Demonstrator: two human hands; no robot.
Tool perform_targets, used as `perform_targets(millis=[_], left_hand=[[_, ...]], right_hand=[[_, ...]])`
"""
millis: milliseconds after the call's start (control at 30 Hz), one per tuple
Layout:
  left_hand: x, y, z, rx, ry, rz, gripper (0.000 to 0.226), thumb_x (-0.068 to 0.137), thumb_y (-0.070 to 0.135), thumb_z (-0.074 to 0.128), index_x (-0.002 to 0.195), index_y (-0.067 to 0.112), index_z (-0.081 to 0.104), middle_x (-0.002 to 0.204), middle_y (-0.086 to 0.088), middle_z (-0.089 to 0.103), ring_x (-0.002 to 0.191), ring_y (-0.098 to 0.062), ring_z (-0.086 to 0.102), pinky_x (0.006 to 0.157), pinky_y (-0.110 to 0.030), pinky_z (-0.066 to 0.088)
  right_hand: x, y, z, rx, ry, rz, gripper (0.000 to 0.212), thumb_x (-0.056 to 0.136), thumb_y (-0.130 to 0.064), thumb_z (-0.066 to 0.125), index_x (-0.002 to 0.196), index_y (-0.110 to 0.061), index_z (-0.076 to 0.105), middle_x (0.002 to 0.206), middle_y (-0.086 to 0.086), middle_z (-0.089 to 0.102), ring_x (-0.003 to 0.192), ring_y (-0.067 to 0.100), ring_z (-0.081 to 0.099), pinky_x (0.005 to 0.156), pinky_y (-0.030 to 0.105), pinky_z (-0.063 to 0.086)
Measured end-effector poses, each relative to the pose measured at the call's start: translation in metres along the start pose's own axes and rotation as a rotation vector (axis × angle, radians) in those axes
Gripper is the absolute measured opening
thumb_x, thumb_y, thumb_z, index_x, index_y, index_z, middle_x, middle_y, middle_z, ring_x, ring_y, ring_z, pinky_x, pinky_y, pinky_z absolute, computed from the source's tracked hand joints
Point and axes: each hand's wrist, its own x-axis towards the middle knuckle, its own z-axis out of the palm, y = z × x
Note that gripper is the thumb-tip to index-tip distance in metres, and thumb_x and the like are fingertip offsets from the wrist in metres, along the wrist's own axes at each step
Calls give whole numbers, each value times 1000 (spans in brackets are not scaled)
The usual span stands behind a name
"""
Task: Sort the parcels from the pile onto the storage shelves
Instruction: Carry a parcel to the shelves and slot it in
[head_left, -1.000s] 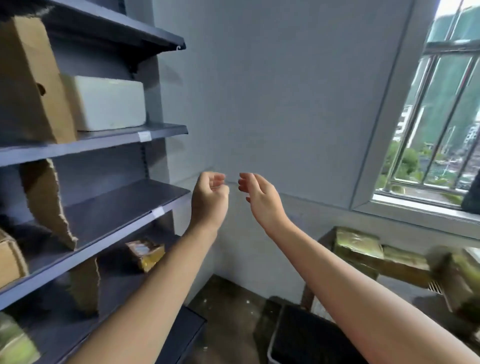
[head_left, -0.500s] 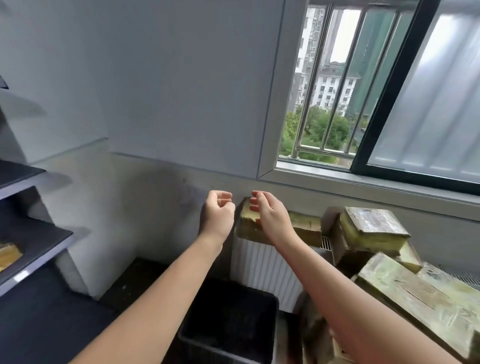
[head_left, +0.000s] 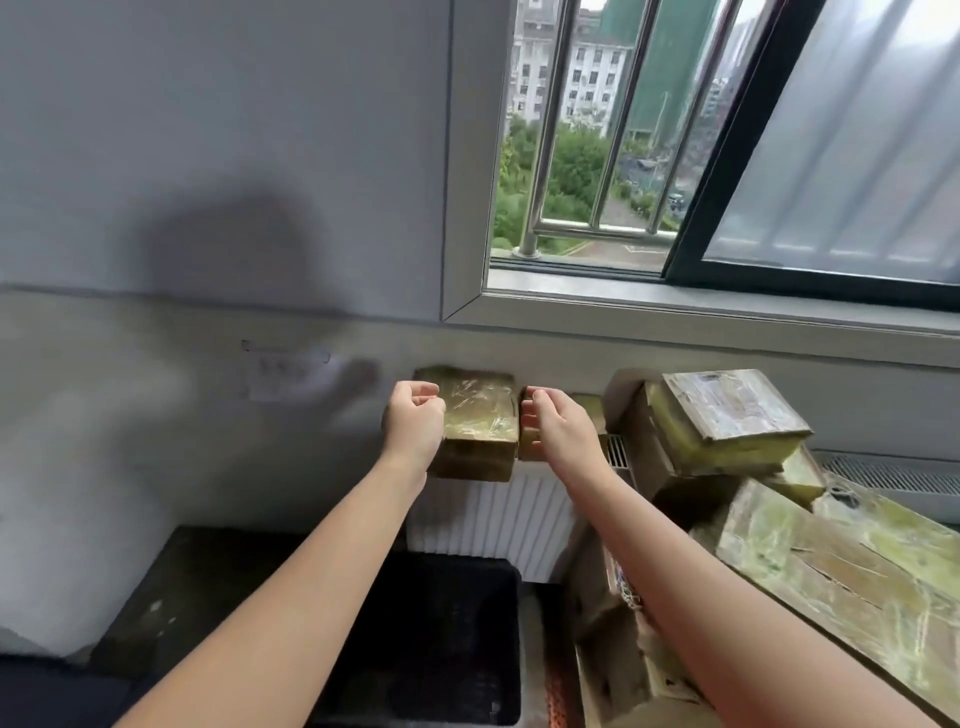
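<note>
1. One parcel (head_left: 478, 415) sits mid-frame on one radiator (head_left: 493, 519).
2. Two hands flank it: left hand (head_left: 415, 423), right hand (head_left: 561, 428), fingers curled; grip cannot be told.
3. Pile (head_left: 831, 561), lower right: at least four more.

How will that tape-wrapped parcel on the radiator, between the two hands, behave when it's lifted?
The tape-wrapped parcel looks boxy with firm edges, so probably stiff, not floppy. Its glossy tape may be slippery, so squeezing opposite sides with left hand and right hand seems safer. Perched on the narrow radiator, it could tip off forward if pushed.
</note>
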Motion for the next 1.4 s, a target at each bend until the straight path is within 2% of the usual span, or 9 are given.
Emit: perform_targets(millis=[167, 367, 533, 733, 900, 1067, 1200, 1333, 1400], left_hand=[[89, -35, 20, 102, -36, -95, 27, 92, -1, 45, 115, 8, 56, 109, -8, 55, 80, -12, 52, 87, -38, 50], [169, -98, 30, 329, 11, -168, 50, 91, 9, 60, 139, 7, 48, 142, -9, 46, 121, -23, 49, 85, -21, 38], [214, -138, 34, 453, -18, -281, 66, 96, 22, 58, 153, 10, 28, 158, -8, 31, 141, -27, 35, 106, -34, 34], [242, -159, 35, 374, -100, -388, 62, 96, 27, 53, 153, 15, 30, 150, -5, 43, 131, -27, 46, 110, -45, 40], [238, -167, 30, 277, -113, -425, 50, 91, 24, 65, 137, 16, 49, 121, -1, 63, 101, -18, 62, 90, -37, 52], [226, -165, 11, 182, -98, -507, 57, 85, 9, 69, 136, 18, 44, 123, -6, 61, 102, -25, 63, 82, -43, 55], [215, -157, -4, 149, -69, -464, 50, 81, -3, 67, 121, 18, 44, 120, -9, 60, 103, -29, 63, 83, -48, 56], [201, -148, -23, 121, -98, -429, 75, 84, 3, 68, 144, 27, 29, 125, -3, 54, 106, -25, 59, 90, -49, 52], [194, -139, -33, 47, -97, -474, 61, 92, 19, 62, 143, 27, 31, 132, -3, 54, 105, -26, 59, 93, -50, 47]], right_hand=[[66, 27, 22, -74, 21, 106, 30, 104, -31, 39, 112, -17, 65, 111, 3, 67, 109, 23, 62, 101, 45, 47], [130, 82, 40, -197, -54, 178, 40, 106, -29, 35, 129, -5, 58, 129, 8, 61, 114, 19, 53, 88, 28, 37], [178, 133, 49, -196, -95, 317, 43, 104, -31, 35, 135, -9, 54, 130, 4, 58, 121, 21, 50, 90, 28, 35], [194, 168, 67, -84, -121, 487, 40, 103, -34, 39, 118, -3, 61, 86, -4, 51, 95, 21, 54, 101, 48, 48], [199, 174, 73, -118, -182, 491, 47, 99, -43, 44, 133, -11, 49, 113, -1, 55, 102, 17, 54, 98, 43, 49], [193, 161, 79, -108, -227, 409, 53, 102, -35, 45, 149, -16, 32, 125, 0, 47, 97, 12, 52, 79, 28, 43], [188, 145, 86, -109, -214, 320, 41, 103, -37, 40, 140, -19, 44, 120, -3, 54, 103, 15, 54, 81, 31, 46], [180, 124, 91, -87, -215, 335, 45, 100, -53, 39, 127, -18, 49, 119, 0, 58, 112, 21, 57, 99, 46, 48], [174, 112, 90, -82, -237, 377, 61, 92, -71, 35, 117, -20, 56, 115, -1, 62, 110, 20, 60, 97, 46, 49]])
